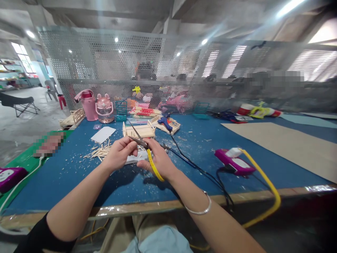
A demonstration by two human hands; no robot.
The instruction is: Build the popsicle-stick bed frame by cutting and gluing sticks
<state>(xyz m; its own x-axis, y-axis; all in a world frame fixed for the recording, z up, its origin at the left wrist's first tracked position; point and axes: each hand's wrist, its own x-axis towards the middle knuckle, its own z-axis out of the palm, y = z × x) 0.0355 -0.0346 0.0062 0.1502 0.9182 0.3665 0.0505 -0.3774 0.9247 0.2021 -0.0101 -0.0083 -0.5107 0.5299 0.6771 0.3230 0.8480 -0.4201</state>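
Note:
My right hand (pixel 159 160) grips a pair of scissors (pixel 151 160) by the yellow handle, the dark blades parted and pointing up and to the left. My left hand (pixel 121 151) is closed in a pinch close to the blades; whatever its fingertips hold is too small to make out. Just beyond the hands stands a small frame of pale wooden sticks (pixel 139 131). Loose stick pieces (pixel 101 151) lie scattered left of my left hand. Under the hands a white pad (pixel 137 157) is partly hidden.
A blue glue gun (pixel 165 123) rests on another wooden piece (pixel 175 127), its cord trailing right. A purple power strip (pixel 234 162) with a yellow cable lies at right, near brown cardboard (pixel 276 144). Pink bottles (pixel 89 105) stand at back left before a perforated metal screen (pixel 105 59).

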